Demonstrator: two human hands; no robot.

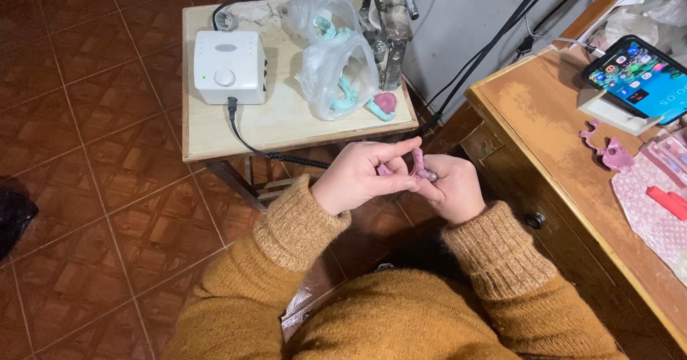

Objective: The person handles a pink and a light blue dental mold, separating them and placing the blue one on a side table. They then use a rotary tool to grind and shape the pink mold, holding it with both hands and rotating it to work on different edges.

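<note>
We have one view only — from the head, looking steeply down. It sits close above both hands, small table (286,127) beyond.

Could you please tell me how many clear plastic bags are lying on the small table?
2. One clear plastic bag lies at the back of the small table; the other sits in front of it, beside the white control box. Others may be hidden.

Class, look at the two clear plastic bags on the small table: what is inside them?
Through the clear plastic bags, teal curved pieces show, more in the upper bag. Folds hide their number and full shape. A teal-and-red piece lies outside, beside the lower bag.
</note>
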